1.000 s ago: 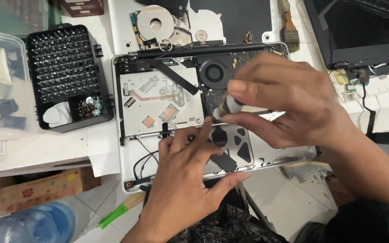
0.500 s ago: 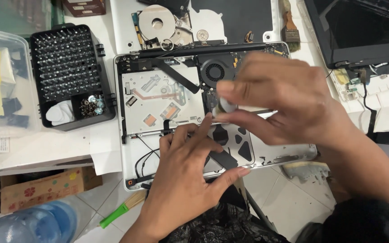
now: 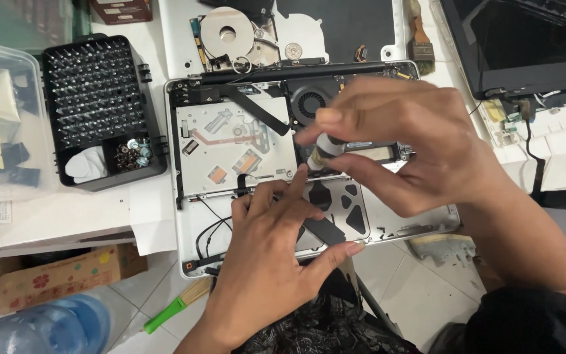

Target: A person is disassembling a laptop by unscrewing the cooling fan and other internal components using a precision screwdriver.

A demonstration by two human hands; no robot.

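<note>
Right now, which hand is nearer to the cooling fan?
Right. The right hand hovers beside the cooling fan, gripping a screwdriver handle; the left hand rests lower, over the trackpad area.

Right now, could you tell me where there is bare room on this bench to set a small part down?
Bare white bench lies between the black bit case and the opened laptop. Over the laptop, both hands, left hand and right hand, crowd it.
</note>
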